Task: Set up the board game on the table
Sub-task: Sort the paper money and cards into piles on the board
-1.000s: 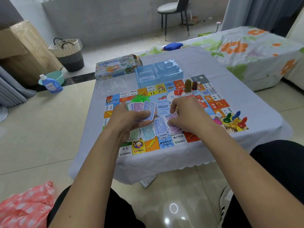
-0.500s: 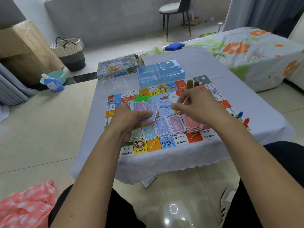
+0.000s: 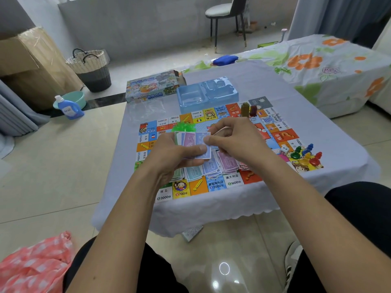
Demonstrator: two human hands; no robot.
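Head view looks down on a low table (image 3: pixel 317 157) under a pale cloth, with the game board (image 3: pixel 281 137) spread flat across its near half. The board's near edge lies just short of the table's front edge, where the cloth hangs over. Off the board's far edge sit a clear blue tray (image 3: pixel 208 94) and, beside it on the left, the game box (image 3: pixel 152 85), which reaches the table's far left corner. Bare cloth shows to the right of the board and behind the tray — the widest open room on the table.

The left hand (image 3: pixel 169 157) grips a fan of paper money (image 3: pixel 195 142) above the board's middle, thumb pressed across the front note and fingers curled behind. The right hand (image 3: pixel 237 142) meets it from the right, its thumb and forefinger pinching the right edge of the fan's front note. Below the hands, sorted piles of notes (image 3: pixel 213 168) lie in a row along the board's near side. A white die (image 3: pixel 284 149) and a cluster of coloured pawns (image 3: pixel 306 155) stand on the board's near right corner, close to the table's right edge. Small green pieces (image 3: pixel 182 126) lie just beyond the fan, and two tall markers (image 3: pixel 248 109) stand near the board's far edge.

Half a second ago the right hand hovered over the piles, apart from the fan; now it has come back left to the fan. The left hand has kept its grip and place.
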